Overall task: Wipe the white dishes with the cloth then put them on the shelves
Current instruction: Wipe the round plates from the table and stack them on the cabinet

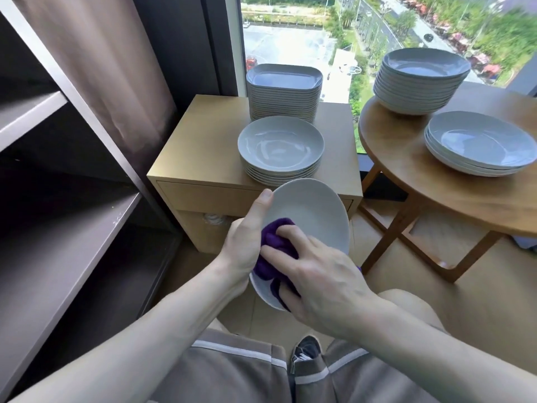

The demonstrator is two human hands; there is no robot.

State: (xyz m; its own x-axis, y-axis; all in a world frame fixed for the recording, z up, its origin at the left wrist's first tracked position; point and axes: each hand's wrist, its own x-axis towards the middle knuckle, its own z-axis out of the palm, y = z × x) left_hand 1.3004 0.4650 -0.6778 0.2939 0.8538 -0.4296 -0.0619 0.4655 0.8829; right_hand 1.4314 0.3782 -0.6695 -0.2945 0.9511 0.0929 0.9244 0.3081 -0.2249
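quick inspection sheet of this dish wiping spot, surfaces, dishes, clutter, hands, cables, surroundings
surface: wooden cabinet and round wooden table, both carrying dish stacks
job's things: white bowl held tilted; purple cloth pressed inside it; round stack and squarish stack on the cabinet; deep stack and low stack on the table; dark shelves at left, no dishes seen on them
clutter: nothing seen
grippers: left hand grips the bowl's rim; right hand presses the cloth
cables: nothing seen
surroundings: window behind, curtain at left
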